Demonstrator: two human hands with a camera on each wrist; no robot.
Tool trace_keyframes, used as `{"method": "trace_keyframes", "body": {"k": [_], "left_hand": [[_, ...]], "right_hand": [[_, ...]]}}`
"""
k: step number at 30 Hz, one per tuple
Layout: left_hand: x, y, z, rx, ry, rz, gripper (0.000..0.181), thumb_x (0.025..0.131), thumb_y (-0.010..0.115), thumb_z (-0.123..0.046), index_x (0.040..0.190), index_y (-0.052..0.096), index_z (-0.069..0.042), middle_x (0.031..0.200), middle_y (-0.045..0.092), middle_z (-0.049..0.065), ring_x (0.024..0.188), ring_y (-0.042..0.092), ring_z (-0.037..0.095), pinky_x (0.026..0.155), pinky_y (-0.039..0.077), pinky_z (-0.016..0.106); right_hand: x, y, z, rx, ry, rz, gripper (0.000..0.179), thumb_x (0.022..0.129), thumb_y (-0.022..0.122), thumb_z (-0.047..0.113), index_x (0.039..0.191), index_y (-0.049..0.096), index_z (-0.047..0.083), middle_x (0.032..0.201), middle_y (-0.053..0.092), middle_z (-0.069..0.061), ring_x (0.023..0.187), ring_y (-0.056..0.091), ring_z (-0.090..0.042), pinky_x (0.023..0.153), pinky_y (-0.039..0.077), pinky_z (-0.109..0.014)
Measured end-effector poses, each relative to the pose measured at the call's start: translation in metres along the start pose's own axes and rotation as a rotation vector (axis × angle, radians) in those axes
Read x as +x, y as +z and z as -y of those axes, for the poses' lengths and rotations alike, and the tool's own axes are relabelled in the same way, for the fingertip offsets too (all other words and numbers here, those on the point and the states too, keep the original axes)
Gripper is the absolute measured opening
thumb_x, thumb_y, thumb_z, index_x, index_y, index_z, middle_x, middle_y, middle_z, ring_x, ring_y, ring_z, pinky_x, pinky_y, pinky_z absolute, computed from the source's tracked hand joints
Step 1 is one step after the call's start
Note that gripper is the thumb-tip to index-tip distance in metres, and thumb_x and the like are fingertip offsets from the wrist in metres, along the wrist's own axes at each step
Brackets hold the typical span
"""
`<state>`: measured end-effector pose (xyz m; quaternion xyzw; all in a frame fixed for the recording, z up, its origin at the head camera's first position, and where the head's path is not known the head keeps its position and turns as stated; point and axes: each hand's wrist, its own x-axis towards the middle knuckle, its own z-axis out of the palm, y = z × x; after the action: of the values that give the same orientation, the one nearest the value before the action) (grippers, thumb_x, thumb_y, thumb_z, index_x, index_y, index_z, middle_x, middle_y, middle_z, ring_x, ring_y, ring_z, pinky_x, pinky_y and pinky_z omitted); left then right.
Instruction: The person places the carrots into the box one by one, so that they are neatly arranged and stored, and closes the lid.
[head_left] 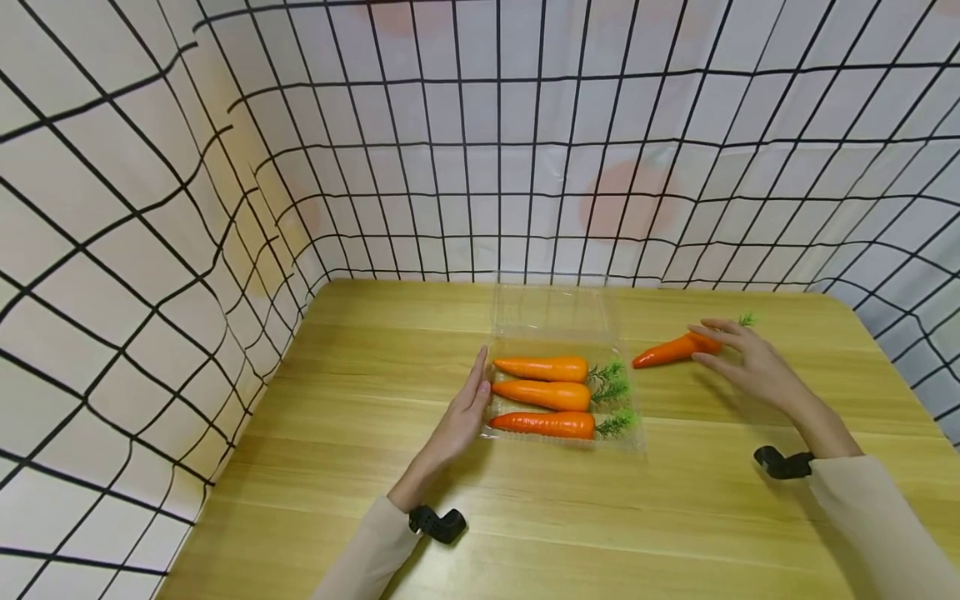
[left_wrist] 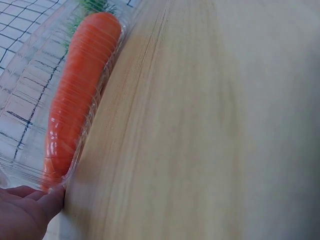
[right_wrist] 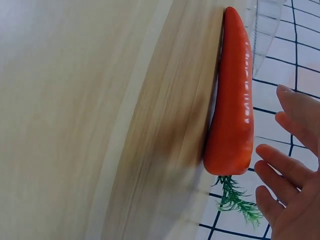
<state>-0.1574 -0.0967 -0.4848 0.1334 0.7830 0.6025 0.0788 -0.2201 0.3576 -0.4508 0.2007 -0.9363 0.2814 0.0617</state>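
To the right of the clear box [head_left: 525, 347], the loose carrot [head_left: 663, 351] lies slantwise, tip toward this box. The nearer right hand [head_left: 750, 362], fingers parted beside the thick end, grips nothing; the left hand [head_left: 461, 417], fingers extended, touches the box's left side.

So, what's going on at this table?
A person's left hand touches the left edge of an open, clear plastic box with three carrots lying side by side in it. Their right hand is spread at the thick end of a fourth carrot, which lies on the table to the right of the box, not yet gripped.
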Motion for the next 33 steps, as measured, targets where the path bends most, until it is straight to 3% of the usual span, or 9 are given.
{"method": "trace_keyframes", "body": {"k": [8,14,24,33], "left_hand": [[0.001,0.000,0.003,-0.009,0.010,-0.004,0.058,0.115,0.026,-0.017,0.168,0.003,-0.019,0.171,0.017,0.023,0.159,0.022,0.036,0.127,0.027,0.053],[0.001,0.000,0.001,0.010,0.005,-0.002,0.058,0.116,0.027,-0.019,0.168,0.003,-0.021,0.172,0.017,0.021,0.158,0.023,0.035,0.128,0.027,0.051],[0.001,0.001,0.000,0.010,0.004,0.006,0.058,0.116,0.027,-0.019,0.169,0.004,-0.021,0.173,0.016,0.018,0.159,0.022,0.033,0.128,0.026,0.049],[0.000,0.000,0.000,0.012,-0.003,-0.001,0.058,0.116,0.027,-0.019,0.169,0.004,-0.020,0.173,0.016,0.018,0.159,0.023,0.033,0.128,0.027,0.049]], "right_hand": [[0.005,0.000,-0.003,0.003,-0.026,0.020,0.046,0.100,0.070,0.018,0.141,0.061,0.000,0.147,0.049,-0.036,0.131,0.041,-0.064,0.099,0.034,-0.083],[0.010,0.003,-0.005,0.004,0.006,0.063,0.045,0.098,0.073,0.021,0.138,0.065,0.002,0.147,0.052,-0.033,0.133,0.043,-0.059,0.101,0.035,-0.079],[0.013,0.011,-0.009,-0.119,-0.123,0.027,0.034,0.088,0.081,0.008,0.121,0.076,0.002,0.131,0.066,-0.028,0.120,0.053,-0.051,0.095,0.043,-0.069],[0.011,0.013,-0.010,-0.119,-0.080,0.024,0.028,0.092,0.078,0.010,0.120,0.078,0.006,0.123,0.069,-0.022,0.113,0.056,-0.043,0.087,0.046,-0.060]]}}
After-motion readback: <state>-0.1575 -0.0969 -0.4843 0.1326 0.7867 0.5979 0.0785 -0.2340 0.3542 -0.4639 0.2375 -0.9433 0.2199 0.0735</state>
